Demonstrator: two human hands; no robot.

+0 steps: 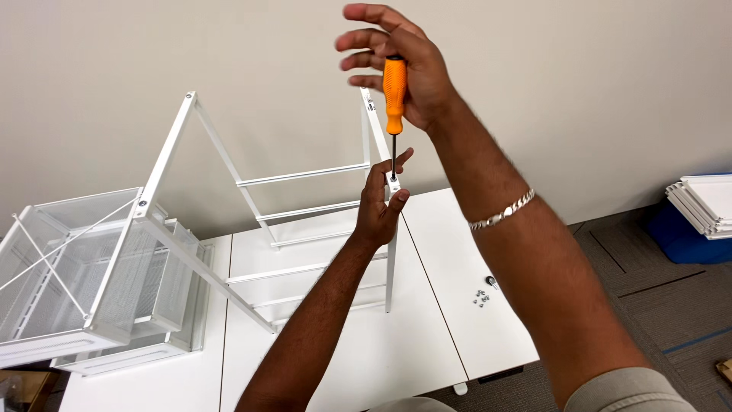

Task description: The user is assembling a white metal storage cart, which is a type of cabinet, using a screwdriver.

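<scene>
Screwdriver (394, 95), orange handle, upright in my right hand (404, 69): palm and thumb closed around the handle, fingers partly spread above it. Its dark shaft points straight down, tip on a screw in the white metal frame (229, 164). My left hand (381, 202) is closed on that frame's right upright just beside the tip, fingers pinching the bar, forefinger raised alongside the shaft. Frame stands on the white tabletop (450, 252) against the wall, rails running across it. White mesh baskets (72, 267) sit stacked at its left end. Small pile of loose screws (483, 296) lies on the tabletop, near the right edge. Silver bracelet (503, 212) on my right wrist.
</scene>
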